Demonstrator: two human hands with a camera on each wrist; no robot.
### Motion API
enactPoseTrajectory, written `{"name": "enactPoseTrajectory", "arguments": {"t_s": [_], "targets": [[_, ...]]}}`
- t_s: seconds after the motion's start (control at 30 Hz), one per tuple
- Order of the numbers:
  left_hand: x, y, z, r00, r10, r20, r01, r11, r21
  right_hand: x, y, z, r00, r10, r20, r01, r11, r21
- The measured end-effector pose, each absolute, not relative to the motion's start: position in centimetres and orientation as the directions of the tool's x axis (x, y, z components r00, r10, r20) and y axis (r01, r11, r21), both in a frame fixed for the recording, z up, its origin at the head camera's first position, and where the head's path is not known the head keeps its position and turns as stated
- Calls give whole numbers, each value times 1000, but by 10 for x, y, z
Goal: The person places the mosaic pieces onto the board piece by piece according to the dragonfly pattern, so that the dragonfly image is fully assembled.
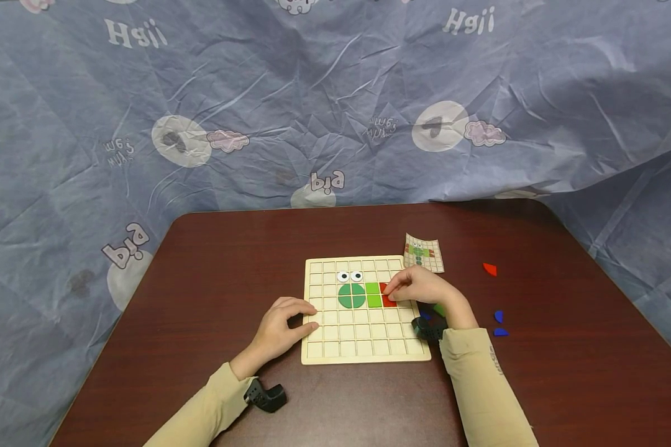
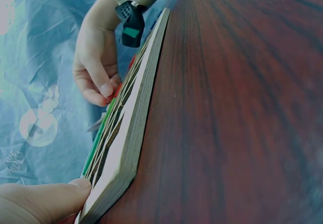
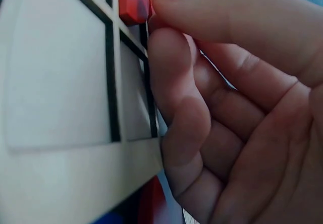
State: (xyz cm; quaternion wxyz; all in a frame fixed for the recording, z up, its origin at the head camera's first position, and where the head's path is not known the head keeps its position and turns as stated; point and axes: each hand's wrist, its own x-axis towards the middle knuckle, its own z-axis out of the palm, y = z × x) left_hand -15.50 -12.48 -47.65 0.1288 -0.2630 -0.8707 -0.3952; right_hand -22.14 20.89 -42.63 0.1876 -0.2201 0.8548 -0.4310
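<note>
A pale wooden grid board (image 1: 363, 351) lies on the table. Two eye tiles (image 1: 350, 276) sit above a dark green circle (image 1: 351, 296) built from quarter pieces. Light green square tiles (image 1: 373, 295) adjoin the circle's right side, with red tiles (image 1: 389, 301) beyond them. My right hand (image 1: 425, 288) has its thumb and curled index finger at a red tile (image 3: 133, 2) set in the grid, pinching at its edge. Thumb and fingertips of my left hand (image 1: 279, 326) rest relaxed on the board's left edge; in the left wrist view the thumb (image 2: 65, 199) touches the rim.
A curled pattern card (image 1: 425, 253) lies behind the board's right corner. To the right are a red quarter piece (image 1: 490, 269) and blue pieces (image 1: 499, 317). A green piece (image 1: 439, 309) is partly hidden beneath my right wrist. A printed cloth (image 1: 313, 112) hangs behind the brown table (image 1: 246, 248).
</note>
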Motion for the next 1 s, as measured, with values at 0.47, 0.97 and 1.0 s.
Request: {"name": "enactPoseTrajectory", "arguments": {"t_s": [0.47, 0.97, 1.0], "targets": [[-155, -125, -478, -830, 349, 436, 558, 551, 621, -218, 212, -417, -839, -528, -131, -200, 523, -828], [-155, -126, -478, -829, 353, 434, 559, 547, 623, -215, 253, -404, -940, -337, -57, -146, 545, -826], [-155, -126, -478, -831, 353, 430, 556, 548, 624, -214, 256, -403, -945, -325, -43, -152, 549, -822]]}}
